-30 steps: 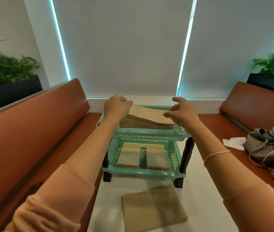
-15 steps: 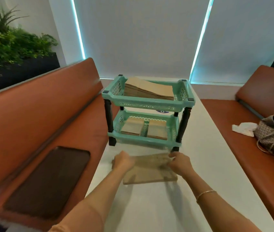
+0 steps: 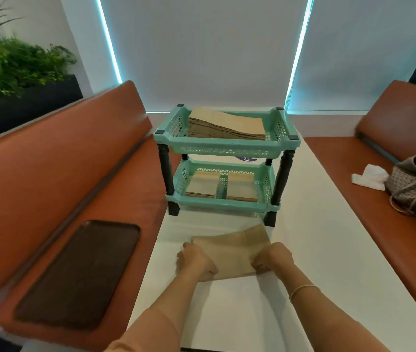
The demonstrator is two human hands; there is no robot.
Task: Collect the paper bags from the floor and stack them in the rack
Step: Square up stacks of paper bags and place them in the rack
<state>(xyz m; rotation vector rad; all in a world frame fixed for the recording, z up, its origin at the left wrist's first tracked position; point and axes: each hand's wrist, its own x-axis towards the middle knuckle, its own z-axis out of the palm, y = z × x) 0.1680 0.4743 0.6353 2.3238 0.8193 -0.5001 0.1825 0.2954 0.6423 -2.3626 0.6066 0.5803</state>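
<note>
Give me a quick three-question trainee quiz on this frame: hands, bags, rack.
1. True or false: both hands grip the paper bags on the white table.
2. How many separate stacks sit in the rack's lower tier? A) one B) two C) three
3. What lies on the left bench?

Key:
1. True: the left hand and right hand each hold an edge of the bag stack.
2. B: two side by side; the upper tier holds one stack.
3. A dark tray.
</note>
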